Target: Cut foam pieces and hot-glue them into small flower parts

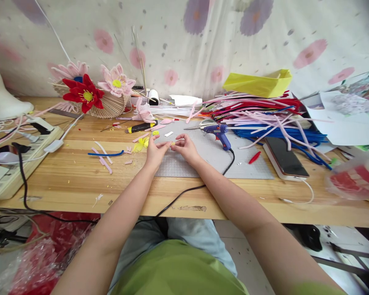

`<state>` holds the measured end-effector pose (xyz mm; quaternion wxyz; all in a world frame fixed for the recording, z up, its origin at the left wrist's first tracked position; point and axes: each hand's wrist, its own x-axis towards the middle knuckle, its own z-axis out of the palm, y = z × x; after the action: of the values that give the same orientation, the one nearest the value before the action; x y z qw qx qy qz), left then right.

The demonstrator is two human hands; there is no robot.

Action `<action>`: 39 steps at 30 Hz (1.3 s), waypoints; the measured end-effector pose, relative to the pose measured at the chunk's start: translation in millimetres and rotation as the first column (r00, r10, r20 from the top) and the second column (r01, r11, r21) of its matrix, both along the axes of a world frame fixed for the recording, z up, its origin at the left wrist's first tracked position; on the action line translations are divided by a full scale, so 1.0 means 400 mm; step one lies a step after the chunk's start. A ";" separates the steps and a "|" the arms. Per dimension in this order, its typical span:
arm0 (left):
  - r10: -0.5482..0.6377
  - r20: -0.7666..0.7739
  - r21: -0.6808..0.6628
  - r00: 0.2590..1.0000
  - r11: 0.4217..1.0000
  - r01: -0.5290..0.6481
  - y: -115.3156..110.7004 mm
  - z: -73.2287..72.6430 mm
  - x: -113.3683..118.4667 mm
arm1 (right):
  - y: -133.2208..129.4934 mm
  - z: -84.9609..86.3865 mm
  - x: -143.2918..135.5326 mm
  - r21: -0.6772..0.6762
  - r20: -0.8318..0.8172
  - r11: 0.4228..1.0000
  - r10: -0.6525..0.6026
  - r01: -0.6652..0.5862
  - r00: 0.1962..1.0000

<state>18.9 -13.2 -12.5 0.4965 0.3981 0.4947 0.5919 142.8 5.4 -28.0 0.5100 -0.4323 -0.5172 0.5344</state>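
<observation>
My left hand [156, 153] and my right hand [185, 147] meet over the grey cutting mat [184, 169], fingertips pinched together. Between them shows a small yellow piece [172, 144], too small to name; both hands seem to grip it. Just left of my left hand lie yellow scraps [140, 144], with a round yellow disc [155, 132] above them. A small white strip [169, 134] rests on the mat behind my hands. Right of my right hand, a blue glue gun [219, 133] lies on its side, near scissors [199, 124].
Pipe cleaners [264, 119] in pink, red and blue pile up at the back right. A phone on a white block [287, 157] lies right. A basket with fabric-like flowers [107, 107] stands back left, a power strip [6, 184] left. The black cord [184, 190] crosses the table front.
</observation>
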 end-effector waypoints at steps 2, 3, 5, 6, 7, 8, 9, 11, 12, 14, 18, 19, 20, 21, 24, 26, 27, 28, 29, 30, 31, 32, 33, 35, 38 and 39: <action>-0.004 -0.022 0.013 1.000 1.000 0.005 -0.001 -0.001 -0.001 | -0.001 0.002 0.001 -0.005 0.012 1.000 0.030 -0.030 0.999; 0.003 -0.024 0.018 1.000 1.000 -0.002 -0.001 0.000 -0.002 | -0.003 0.004 0.001 0.003 0.030 0.999 0.047 -0.047 0.998; 0.028 -0.020 0.022 0.999 0.999 -0.028 -0.001 0.002 -0.004 | -0.008 0.008 0.000 0.049 0.084 0.997 0.060 -0.064 0.995; 0.040 -0.018 0.020 0.999 0.999 -0.039 -0.001 0.004 -0.005 | -0.010 0.009 0.000 0.080 0.116 0.995 0.047 -0.057 0.992; 0.048 -0.016 0.015 0.999 0.999 -0.048 -0.001 0.006 -0.005 | -0.012 0.011 -0.001 0.114 0.148 0.993 0.022 -0.039 0.989; 0.054 -0.015 0.011 0.998 0.998 -0.054 -0.001 0.008 -0.005 | -0.013 0.012 -0.001 0.145 0.174 0.989 -0.010 -0.016 0.985; 0.058 -0.017 0.009 0.998 0.998 -0.058 -0.001 0.009 -0.005 | -0.014 0.012 -0.001 0.171 0.193 0.985 -0.041 0.007 0.980; 0.061 -0.026 0.009 0.998 0.998 -0.061 -0.001 0.009 -0.005 | -0.014 0.012 0.000 0.206 0.213 0.978 -0.080 0.035 0.974; 0.063 -0.031 0.011 0.998 0.998 -0.063 0.000 0.008 -0.004 | -0.013 0.011 0.001 0.216 0.216 0.976 -0.088 0.041 0.973; 0.067 -0.041 0.016 0.997 0.998 -0.066 0.002 0.005 -0.004 | -0.011 0.009 0.002 0.226 0.213 0.973 -0.091 0.041 0.973; 0.077 -0.044 0.010 0.996 0.997 -0.077 0.004 0.001 -0.005 | -0.008 0.007 0.002 0.229 0.212 0.973 -0.076 0.026 0.974; 0.079 -0.042 0.007 0.996 0.997 -0.079 0.005 0.001 -0.005 | -0.008 0.006 0.002 0.229 0.211 0.973 -0.070 0.021 0.975; 0.080 -0.038 0.004 0.996 0.997 -0.080 0.005 0.001 -0.005 | -0.008 0.006 0.002 0.229 0.207 0.973 -0.065 0.017 0.976; 0.081 -0.034 0.002 0.996 0.997 -0.081 0.005 0.001 -0.005 | -0.007 0.005 0.001 0.230 0.201 0.973 -0.060 0.013 0.978; 0.079 -0.030 -0.006 0.996 0.997 -0.079 0.006 0.001 -0.006 | -0.006 0.003 0.002 0.237 0.186 0.971 -0.044 -0.002 0.981; 0.076 -0.028 -0.013 0.997 0.997 -0.076 0.007 0.001 -0.006 | -0.006 0.001 0.003 0.245 0.185 0.969 -0.032 -0.014 0.982; 0.074 -0.025 -0.017 0.997 0.997 -0.075 0.007 0.001 -0.006 | -0.006 0.000 0.003 0.248 0.183 0.969 -0.026 -0.020 0.983; 0.073 -0.019 -0.019 0.997 0.997 -0.073 0.007 0.001 -0.006 | -0.006 0.000 0.003 0.249 0.181 0.968 -0.021 -0.025 0.983; 0.073 -0.014 -0.022 0.997 0.997 -0.073 0.007 0.002 -0.006 | -0.006 0.000 0.003 0.248 0.177 0.968 -0.016 -0.029 0.984; 0.074 -0.007 -0.027 0.997 0.997 -0.074 0.007 0.002 -0.005 | -0.007 0.000 0.002 0.246 0.172 0.969 -0.011 -0.032 0.985; 0.075 -0.001 -0.032 0.997 0.997 -0.075 0.006 0.003 -0.004 | -0.007 0.000 0.001 0.242 0.165 0.970 -0.005 -0.036 0.986; 0.076 0.008 -0.038 0.997 0.996 -0.076 0.006 0.005 -0.004 | -0.007 0.001 0.001 0.239 0.157 0.970 0.001 -0.039 0.988; 0.077 0.019 -0.044 0.997 0.996 -0.076 0.005 0.006 -0.003 | -0.008 0.001 0.000 0.235 0.149 0.971 0.007 -0.042 0.989; 0.078 0.041 -0.056 0.996 0.996 -0.075 0.004 0.009 -0.002 | -0.008 0.002 -0.001 0.227 0.138 0.973 0.018 -0.049 0.990; 0.068 0.066 -0.069 0.996 0.996 -0.063 0.003 0.011 -0.002 | -0.007 0.000 -0.002 0.214 0.144 0.975 0.026 -0.057 0.989; 0.063 0.069 -0.070 0.996 0.996 -0.058 0.004 0.010 -0.003 | -0.006 -0.001 -0.003 0.211 0.148 0.976 0.025 -0.056 0.989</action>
<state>17.8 -11.8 -8.4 0.5089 0.3445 0.5081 0.6035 141.7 3.0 -28.3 0.5037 -0.4017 -0.6162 0.4530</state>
